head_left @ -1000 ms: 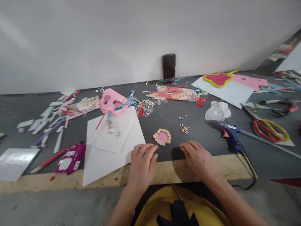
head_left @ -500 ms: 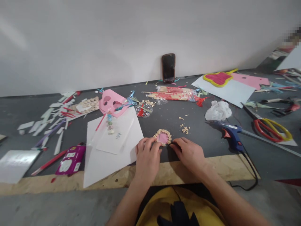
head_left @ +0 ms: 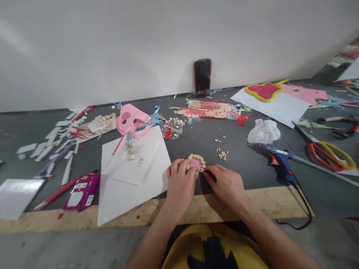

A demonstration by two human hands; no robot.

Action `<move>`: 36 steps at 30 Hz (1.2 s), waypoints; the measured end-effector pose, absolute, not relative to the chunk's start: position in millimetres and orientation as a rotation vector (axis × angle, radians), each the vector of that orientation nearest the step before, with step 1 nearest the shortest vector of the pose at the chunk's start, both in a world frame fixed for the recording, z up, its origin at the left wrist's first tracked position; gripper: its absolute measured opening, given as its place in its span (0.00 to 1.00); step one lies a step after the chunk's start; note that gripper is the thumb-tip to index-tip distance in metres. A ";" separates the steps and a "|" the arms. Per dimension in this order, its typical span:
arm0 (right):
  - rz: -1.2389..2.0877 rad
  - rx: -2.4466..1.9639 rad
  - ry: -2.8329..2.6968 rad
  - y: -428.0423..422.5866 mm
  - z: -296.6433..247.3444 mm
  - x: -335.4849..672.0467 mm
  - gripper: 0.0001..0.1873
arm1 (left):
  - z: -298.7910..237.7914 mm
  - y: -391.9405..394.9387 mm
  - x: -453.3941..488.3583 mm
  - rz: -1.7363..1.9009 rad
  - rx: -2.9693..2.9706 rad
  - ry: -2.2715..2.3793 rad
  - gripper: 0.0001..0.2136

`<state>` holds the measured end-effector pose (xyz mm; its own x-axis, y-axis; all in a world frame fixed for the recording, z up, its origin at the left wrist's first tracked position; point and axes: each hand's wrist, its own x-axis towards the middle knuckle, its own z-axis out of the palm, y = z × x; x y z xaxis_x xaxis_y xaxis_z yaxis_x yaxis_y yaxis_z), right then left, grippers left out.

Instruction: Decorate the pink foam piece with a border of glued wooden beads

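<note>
A small pink piece (head_left: 195, 164) edged with a ring of pale wooden beads (head_left: 202, 160) lies on the dark tabletop in front of me. My left hand (head_left: 182, 175) curls over its left side, fingertips on the beads and the pink middle, gripping it. At the lower right edge of the ring, the fingers of my right hand (head_left: 226, 182) are pinched together; whatever they hold is hidden or too small to make out. Just beyond my right hand is a scatter of loose beads (head_left: 222, 154).
A blue glue gun (head_left: 282, 164) with a trailing cord and red-and-yellow scissors (head_left: 327, 153) lie right. White paper (head_left: 112, 201) is on the left, near a purple packet (head_left: 82, 191). A phone (head_left: 202, 77) leans on the wall behind wrapped sticks (head_left: 209, 110).
My left hand has shifted right and further over the beaded piece, its fingers now covering more of the left side. My right hand stays almost where it was. The view has moved slightly.
</note>
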<state>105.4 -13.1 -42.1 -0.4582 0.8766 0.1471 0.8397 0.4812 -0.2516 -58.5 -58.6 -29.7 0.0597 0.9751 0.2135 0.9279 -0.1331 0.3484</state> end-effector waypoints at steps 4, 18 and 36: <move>0.219 -1.456 -2.469 -13.7 -42.8 106.1 0.11 | -30.8 -57.5 -58.4 0.597 2.213 1.974 0.07; 0.243 -1.433 -2.461 -13.6 -44.9 106.4 0.12 | -35.5 -55.0 -55.3 0.578 2.221 1.989 0.07; 0.259 -1.434 -2.452 -13.3 -44.3 106.2 0.10 | -37.1 -55.0 -57.8 0.612 2.215 1.969 0.07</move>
<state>106.2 -13.3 -44.3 -0.4632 0.8725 0.1556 0.8206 0.4886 -0.2964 -57.8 -55.0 -37.1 0.0749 0.9726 0.2202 0.9261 -0.1497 0.3463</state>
